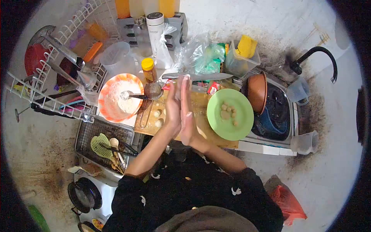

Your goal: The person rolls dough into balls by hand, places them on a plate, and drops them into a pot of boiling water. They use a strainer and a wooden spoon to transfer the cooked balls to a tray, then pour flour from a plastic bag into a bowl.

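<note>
Left hand (173, 106) and right hand (188, 112) press flat, palm to palm; whether they hold anything, I cannot tell. At nine o'clock, orange bowl (104, 101) holds flour (116, 101); at three, green plate (239, 123) carries dough balls (228, 111).

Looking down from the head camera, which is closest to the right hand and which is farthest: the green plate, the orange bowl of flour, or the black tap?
Measured from the right hand:
1. Green plate, just to its right on the board's edge.
2. Orange bowl of flour, off to the left, beyond the left hand.
3. Black tap, far right, past the sink.
</note>
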Demonstrator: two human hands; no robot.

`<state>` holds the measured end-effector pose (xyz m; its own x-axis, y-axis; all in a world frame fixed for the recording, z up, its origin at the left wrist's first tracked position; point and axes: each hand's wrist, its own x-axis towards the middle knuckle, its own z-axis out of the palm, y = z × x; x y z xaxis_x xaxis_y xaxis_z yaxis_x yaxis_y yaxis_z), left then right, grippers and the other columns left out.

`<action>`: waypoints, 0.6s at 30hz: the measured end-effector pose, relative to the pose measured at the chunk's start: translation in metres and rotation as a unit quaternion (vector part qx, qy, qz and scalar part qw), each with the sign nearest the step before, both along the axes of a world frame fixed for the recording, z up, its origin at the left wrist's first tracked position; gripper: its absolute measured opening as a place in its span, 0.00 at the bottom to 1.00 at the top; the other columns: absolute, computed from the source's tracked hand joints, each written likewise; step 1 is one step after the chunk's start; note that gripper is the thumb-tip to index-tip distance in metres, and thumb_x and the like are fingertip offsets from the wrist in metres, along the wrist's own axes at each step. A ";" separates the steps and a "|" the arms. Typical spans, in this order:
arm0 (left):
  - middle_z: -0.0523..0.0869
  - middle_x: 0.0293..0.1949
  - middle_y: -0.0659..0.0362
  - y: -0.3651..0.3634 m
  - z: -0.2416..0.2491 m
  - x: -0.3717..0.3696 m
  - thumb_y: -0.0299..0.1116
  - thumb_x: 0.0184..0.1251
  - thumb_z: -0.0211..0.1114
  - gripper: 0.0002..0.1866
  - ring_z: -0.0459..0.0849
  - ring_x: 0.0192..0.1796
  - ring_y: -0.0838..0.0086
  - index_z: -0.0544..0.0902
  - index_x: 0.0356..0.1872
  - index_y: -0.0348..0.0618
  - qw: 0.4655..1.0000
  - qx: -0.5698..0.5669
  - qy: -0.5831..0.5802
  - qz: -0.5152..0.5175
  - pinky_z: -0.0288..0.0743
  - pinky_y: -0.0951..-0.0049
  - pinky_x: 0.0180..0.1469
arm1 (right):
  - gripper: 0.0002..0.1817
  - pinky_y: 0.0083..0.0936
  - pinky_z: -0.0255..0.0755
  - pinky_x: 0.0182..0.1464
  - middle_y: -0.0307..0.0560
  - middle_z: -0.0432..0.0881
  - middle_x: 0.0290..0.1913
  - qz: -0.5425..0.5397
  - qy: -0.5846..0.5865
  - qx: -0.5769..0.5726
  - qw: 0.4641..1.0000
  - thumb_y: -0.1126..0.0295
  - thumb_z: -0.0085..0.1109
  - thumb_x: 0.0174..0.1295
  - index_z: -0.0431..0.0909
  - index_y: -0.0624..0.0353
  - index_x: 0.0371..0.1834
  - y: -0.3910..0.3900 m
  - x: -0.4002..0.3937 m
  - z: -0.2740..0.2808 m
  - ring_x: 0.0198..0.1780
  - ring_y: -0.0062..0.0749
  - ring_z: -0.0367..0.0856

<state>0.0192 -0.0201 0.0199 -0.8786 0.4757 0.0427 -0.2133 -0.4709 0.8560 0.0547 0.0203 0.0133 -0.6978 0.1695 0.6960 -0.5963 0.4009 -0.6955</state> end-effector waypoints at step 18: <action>0.49 0.66 0.54 0.016 -0.022 0.012 0.48 0.68 0.34 0.30 0.45 0.68 0.70 0.46 0.65 0.40 0.976 -0.093 0.195 0.019 0.38 0.70 0.67 | 0.35 0.33 0.23 0.67 0.53 0.34 0.69 -0.058 -0.054 0.030 0.996 0.48 0.13 0.63 0.37 0.63 0.66 0.022 -0.004 0.000 0.70 0.38 0.29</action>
<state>0.0313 -0.0044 -0.0023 -0.8301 0.4747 0.2927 0.1599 -0.3002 0.9404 0.0509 0.0425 0.0134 -0.7476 0.2129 0.6291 -0.4665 0.5058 -0.7256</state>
